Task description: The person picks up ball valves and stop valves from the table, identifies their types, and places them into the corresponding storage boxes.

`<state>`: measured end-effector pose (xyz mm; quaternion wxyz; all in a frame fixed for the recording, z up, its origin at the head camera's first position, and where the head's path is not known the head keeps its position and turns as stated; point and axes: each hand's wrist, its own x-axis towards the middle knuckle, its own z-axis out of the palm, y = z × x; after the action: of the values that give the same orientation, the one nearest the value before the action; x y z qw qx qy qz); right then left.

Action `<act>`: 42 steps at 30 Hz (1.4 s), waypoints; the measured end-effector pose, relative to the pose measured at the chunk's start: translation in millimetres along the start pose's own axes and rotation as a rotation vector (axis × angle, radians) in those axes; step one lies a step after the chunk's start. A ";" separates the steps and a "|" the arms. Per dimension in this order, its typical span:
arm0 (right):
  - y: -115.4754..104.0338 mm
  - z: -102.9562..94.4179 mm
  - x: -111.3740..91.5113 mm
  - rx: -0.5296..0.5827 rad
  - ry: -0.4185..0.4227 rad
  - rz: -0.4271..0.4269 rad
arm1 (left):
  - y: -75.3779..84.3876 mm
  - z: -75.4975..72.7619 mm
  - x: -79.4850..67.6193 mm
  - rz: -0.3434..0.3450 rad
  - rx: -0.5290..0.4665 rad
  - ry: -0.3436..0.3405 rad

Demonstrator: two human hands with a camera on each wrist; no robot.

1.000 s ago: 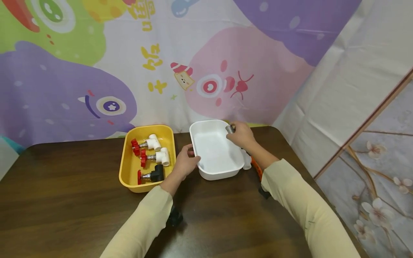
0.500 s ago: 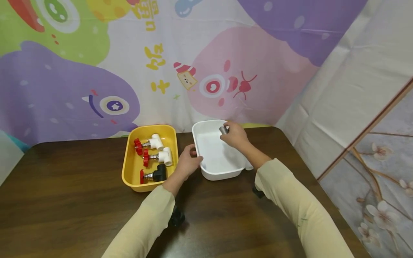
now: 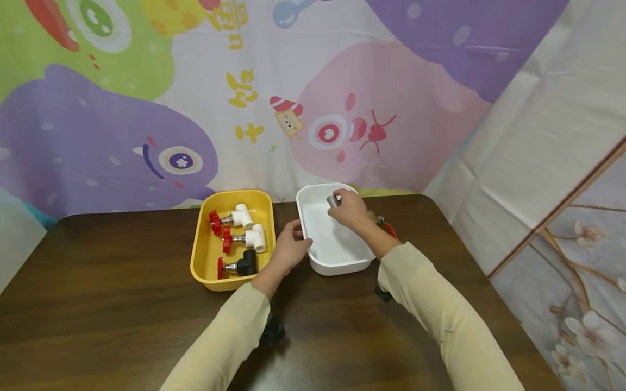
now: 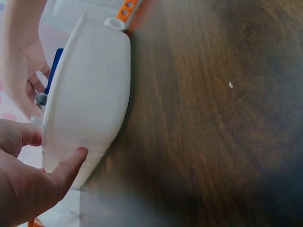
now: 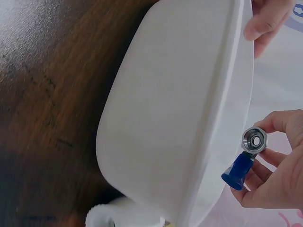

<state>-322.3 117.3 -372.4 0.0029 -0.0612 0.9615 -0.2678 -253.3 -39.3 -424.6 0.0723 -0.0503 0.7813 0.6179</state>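
My right hand [image 3: 351, 209] holds a small metal ball valve [image 5: 254, 140] with a blue lever handle, above the far part of the white tray [image 3: 325, 233]. In the right wrist view the valve's round threaded opening faces the camera, and the blue handle [image 5: 238, 171] points down between the fingers. At the tray's left side, my left hand [image 3: 287, 250] grips the rim. The left wrist view has a finger [image 4: 73, 163] of it against the outer wall. The visible floor of the tray is bare.
Left of the white tray, a yellow tray [image 3: 207, 263] bears two white valves [image 3: 255, 238] and one black valve [image 3: 246, 263], all with red handles. Beyond the white tray's right side lie a white fitting [image 5: 125, 213] and an orange perforated handle [image 4: 127, 10]. A patterned cloth [image 3: 264, 163] hangs behind the table.
My right hand has moved left with the ball valve, from the tray's right rim to above its inside. My left hand stays at the tray's left rim.
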 end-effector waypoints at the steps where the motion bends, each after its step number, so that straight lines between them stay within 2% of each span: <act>1: -0.2 1.8 0.3 -0.003 0.005 -0.007 | -0.2 0.4 0.1 0.003 -0.003 0.004; 8: -2.6 15.0 1.5 0.015 0.014 -0.021 | -0.4 1.9 0.3 0.026 0.000 0.029; 25: -8.2 39.2 5.8 0.070 0.005 0.004 | 0.5 1.7 -4.1 0.034 -0.009 0.025; 42: -8.7 58.8 17.7 0.055 -0.001 0.037 | 0.4 1.1 -0.9 0.045 -0.003 0.038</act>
<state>-336.5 77.5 -417.8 0.0099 -0.0434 0.9547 -0.2941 -252.4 -38.2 -424.3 0.0437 -0.0446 0.7825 0.6196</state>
